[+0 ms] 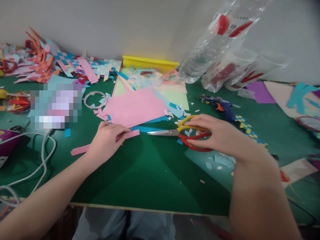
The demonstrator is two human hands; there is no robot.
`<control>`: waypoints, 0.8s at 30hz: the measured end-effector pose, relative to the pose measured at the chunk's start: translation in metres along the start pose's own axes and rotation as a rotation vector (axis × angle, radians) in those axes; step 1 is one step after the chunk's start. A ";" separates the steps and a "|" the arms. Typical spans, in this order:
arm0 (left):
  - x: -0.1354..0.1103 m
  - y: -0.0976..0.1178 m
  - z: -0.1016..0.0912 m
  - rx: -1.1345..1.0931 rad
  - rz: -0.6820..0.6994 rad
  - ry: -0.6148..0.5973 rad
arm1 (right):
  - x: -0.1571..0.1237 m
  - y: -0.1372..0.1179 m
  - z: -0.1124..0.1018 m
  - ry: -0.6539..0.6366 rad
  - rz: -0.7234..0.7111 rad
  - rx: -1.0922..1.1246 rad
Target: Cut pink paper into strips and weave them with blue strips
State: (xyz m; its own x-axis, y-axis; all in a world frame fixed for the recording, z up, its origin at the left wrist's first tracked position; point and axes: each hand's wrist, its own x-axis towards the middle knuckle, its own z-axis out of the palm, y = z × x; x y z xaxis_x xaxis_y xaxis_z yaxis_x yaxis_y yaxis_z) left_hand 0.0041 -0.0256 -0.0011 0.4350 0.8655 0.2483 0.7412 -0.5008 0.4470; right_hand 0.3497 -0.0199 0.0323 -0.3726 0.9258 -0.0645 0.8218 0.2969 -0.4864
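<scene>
My left hand [110, 138] pinches a narrow pink paper strip [81, 150] a little above the green table. One end of the strip sticks out past my fingertips to the right; the other runs out behind the hand to the left. In my right hand [212, 133] are scissors [163, 132] with a yellow and a red handle loop. Their blades look closed together and point left, a short gap from the strip's end. Just beyond both hands lies a stack of pink paper sheets [137, 106], with blue paper [145, 129] showing under its near edge.
Paper scraps and woven pieces [82, 65] pile up along the wall. A yellow tray [150, 63] stands at the back. A plastic bottle [212, 43] and cups [257, 68] are at back right. A white cable [43, 160] loops at left, near a tape ring [95, 100].
</scene>
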 end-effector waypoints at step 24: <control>0.009 -0.003 0.001 0.107 0.385 0.033 | 0.007 -0.010 0.017 0.023 0.126 -0.192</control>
State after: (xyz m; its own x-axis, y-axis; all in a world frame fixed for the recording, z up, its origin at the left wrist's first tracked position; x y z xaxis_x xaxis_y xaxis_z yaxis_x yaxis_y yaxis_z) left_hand 0.0061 -0.0162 -0.0007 0.6763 0.6129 0.4085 0.5766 -0.7857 0.2241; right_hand 0.3315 -0.0203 0.0215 -0.2534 0.9629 -0.0933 0.9290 0.2153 -0.3011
